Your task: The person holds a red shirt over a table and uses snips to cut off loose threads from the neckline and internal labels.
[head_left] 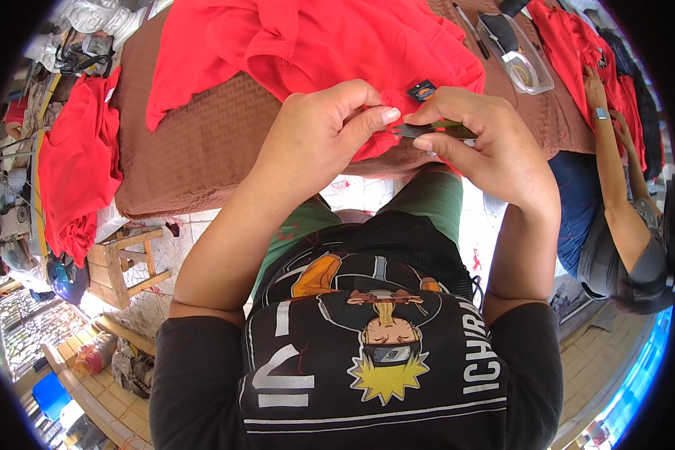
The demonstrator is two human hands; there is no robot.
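Note:
A red garment lies bunched over the table, with a small dark label near its close edge. My left hand is closed, pinching a fold of that garment between thumb and fingers. Opposite it, my right hand grips a small pair of thread snips between thumb and bent fingers. The blades point left, at the cloth beside my left thumb tip. Whether they touch the fabric or a thread is too small to tell.
A brown patterned cloth covers the table. At the far right are a black pen and a clear plastic box. Another person handles a red garment there. More red cloth hangs at left above a wooden stool.

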